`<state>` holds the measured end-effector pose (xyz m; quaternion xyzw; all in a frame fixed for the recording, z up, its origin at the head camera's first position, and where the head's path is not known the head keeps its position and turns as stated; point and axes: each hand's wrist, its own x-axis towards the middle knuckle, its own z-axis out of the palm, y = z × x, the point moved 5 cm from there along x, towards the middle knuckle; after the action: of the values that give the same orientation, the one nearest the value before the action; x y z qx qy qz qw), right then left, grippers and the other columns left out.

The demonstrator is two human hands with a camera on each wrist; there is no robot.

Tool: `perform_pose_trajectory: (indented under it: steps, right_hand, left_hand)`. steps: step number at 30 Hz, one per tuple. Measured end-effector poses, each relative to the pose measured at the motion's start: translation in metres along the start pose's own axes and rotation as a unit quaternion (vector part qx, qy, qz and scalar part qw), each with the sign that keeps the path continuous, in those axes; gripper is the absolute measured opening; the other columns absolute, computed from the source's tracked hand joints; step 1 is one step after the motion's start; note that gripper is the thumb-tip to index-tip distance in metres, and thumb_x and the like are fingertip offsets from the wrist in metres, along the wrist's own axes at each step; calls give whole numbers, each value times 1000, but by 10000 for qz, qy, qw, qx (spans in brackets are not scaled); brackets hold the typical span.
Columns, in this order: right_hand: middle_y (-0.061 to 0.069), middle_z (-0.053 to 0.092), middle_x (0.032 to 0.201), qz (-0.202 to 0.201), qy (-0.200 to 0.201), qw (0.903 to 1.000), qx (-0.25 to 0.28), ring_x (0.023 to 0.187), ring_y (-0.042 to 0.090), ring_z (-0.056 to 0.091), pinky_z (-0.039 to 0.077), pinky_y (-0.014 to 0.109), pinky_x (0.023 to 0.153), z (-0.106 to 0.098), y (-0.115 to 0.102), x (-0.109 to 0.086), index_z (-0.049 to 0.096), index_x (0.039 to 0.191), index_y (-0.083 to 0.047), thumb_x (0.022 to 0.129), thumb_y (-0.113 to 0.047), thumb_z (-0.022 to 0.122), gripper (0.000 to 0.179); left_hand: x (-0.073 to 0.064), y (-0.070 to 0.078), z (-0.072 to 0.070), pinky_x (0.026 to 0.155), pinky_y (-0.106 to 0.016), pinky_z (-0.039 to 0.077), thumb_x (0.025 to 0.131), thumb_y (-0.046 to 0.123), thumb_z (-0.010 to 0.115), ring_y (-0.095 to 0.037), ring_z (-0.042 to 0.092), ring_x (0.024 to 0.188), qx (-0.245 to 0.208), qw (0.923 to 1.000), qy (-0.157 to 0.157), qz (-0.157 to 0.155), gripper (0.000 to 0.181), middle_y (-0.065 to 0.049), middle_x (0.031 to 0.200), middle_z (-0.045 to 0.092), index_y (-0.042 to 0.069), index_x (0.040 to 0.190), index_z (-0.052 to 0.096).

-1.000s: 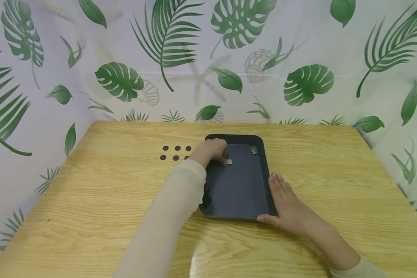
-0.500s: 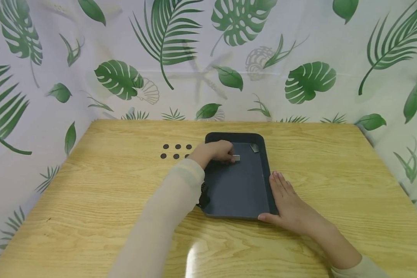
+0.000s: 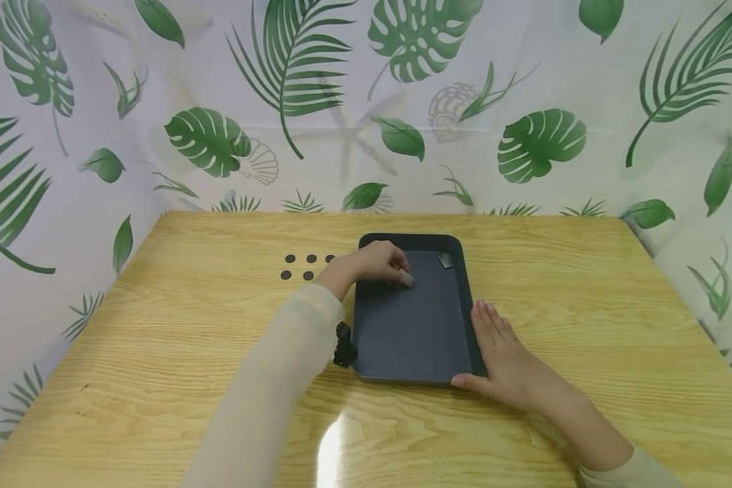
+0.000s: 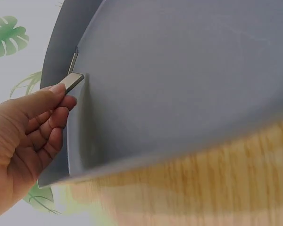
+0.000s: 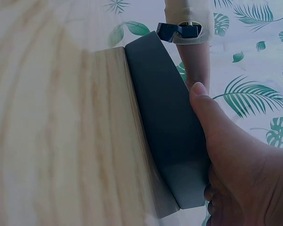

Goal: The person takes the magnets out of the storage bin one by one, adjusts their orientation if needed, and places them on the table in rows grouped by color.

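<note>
A dark grey rectangular tray (image 3: 411, 332) lies on the wooden table. Over its far left part, my left hand (image 3: 378, 261) pinches a small flat silver piece with dark edges (image 4: 73, 82) between thumb and fingers. The piece tilts upward in the left wrist view, close over the tray floor. A second silver piece (image 3: 444, 260) sits in the tray's far right corner, against the wall. My right hand (image 3: 509, 366) rests at the near right corner, its straight fingers along the right wall and its thumb at the front edge.
Several black round discs (image 3: 311, 259) lie in rows on the table (image 3: 189, 325) left of the tray, partly hidden by the left forearm. A black wrist camera (image 3: 344, 346) overlaps the tray's left rim. Leaf-patterned cloth (image 3: 317, 169) hangs behind the table.
My left hand first moved right with the silver piece, then drew back slightly left, and the piece turned in its fingers. The left forearm shifted left; the right hand stayed at the tray.
</note>
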<state>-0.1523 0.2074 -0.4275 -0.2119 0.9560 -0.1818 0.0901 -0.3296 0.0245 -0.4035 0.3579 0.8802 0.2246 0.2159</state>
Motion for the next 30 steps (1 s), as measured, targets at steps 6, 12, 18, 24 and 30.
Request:
perform_pose_trajectory:
  steps: [6, 12, 18, 24, 30]
  right_hand:
    - [26, -7, 155, -5, 7, 10000, -33, 143, 39, -8, -3, 46, 116, 0, 1, 0, -2, 148, 7, 87, -60, 55, 108]
    - [26, -7, 155, -17, 23, 10000, -16, 144, 38, -8, -5, 42, 116, 0, 2, 1, -3, 148, 7, 87, -59, 55, 107]
    - [24, -8, 155, 1, 1, 10000, 36, 144, 36, -9, -6, 41, 116, 1, 2, 0, -4, 149, 5, 87, -59, 56, 107]
    - [24, -9, 155, 4, -18, 10000, 28, 144, 36, -10, -7, 40, 116, 2, 2, 0, -5, 149, 5, 87, -60, 55, 107]
    - [25, -8, 155, -23, 20, 10000, -63, 144, 37, -9, -8, 38, 116, 2, 2, 0, -4, 148, 6, 87, -60, 54, 108]
  left_hand:
    - [-1, 0, 0, 72, -23, 45, 92, 16, 62, -13, 58, 79, 430, 9991, 40, 52, 30, -5, 93, 67, 8, 121, 64]
    - [-4, 1, -3, 70, -23, 44, 88, 20, 68, -14, 54, 80, 880, 9961, 97, 4, 32, -6, 95, 64, 8, 118, 66]
    - [-9, 0, -1, 76, -27, 49, 89, 23, 67, -16, 62, 88, 1397, 9902, 87, 35, 29, -5, 102, 67, 9, 113, 68]
    - [-10, -5, -1, 71, -24, 49, 88, 25, 68, -13, 62, 82, 1470, 9882, 314, 292, 26, -4, 98, 67, 9, 108, 71]
    - [-14, -16, -6, 70, -25, 48, 88, 26, 68, -14, 58, 81, 822, 9933, 751, 298, 29, -5, 98, 65, 8, 110, 71]
